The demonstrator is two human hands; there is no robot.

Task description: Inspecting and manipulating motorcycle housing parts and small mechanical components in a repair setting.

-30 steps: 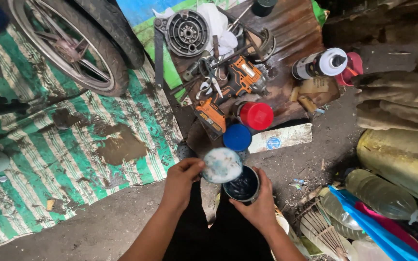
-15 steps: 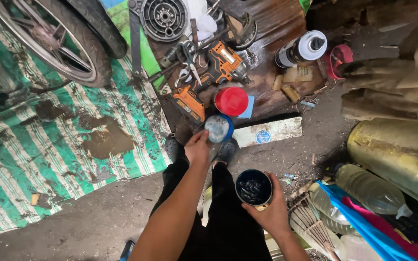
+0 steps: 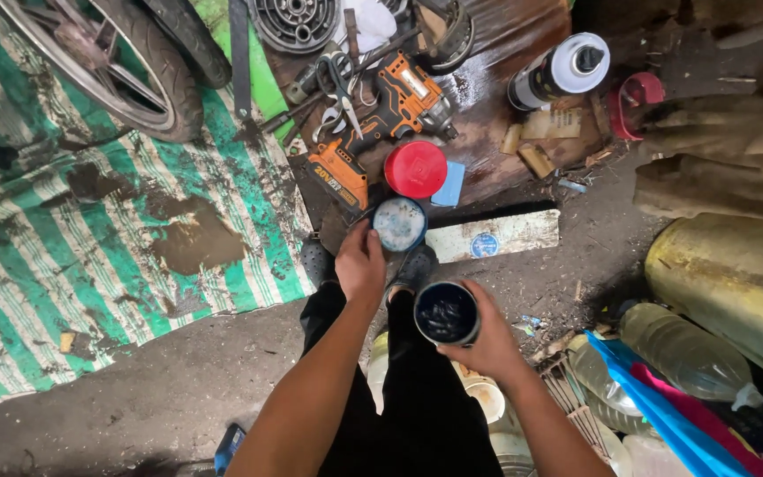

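My right hand (image 3: 486, 344) grips an open round tub (image 3: 446, 313) with dark grease inside, held above my lap. My left hand (image 3: 360, 262) reaches forward and holds the tub's round lid (image 3: 399, 223), pale and smeared on its inner face, low over the ground near an orange cordless power tool (image 3: 381, 115) and a red cap (image 3: 415, 169). My dark trousers (image 3: 417, 397) and a shoe (image 3: 417, 265) lie under both arms.
A wheel with tyre (image 3: 134, 62) rests on a green striped mat (image 3: 90, 230) at left. Tools and a spray can (image 3: 558, 71) lie on a rusty sheet ahead. Plastic bottles (image 3: 682, 353) and a yellow canister (image 3: 735, 274) crowd the right.
My left hand has carried the lid away from the tub, forward toward the power tool. The right hand holds the tub in about the same place.
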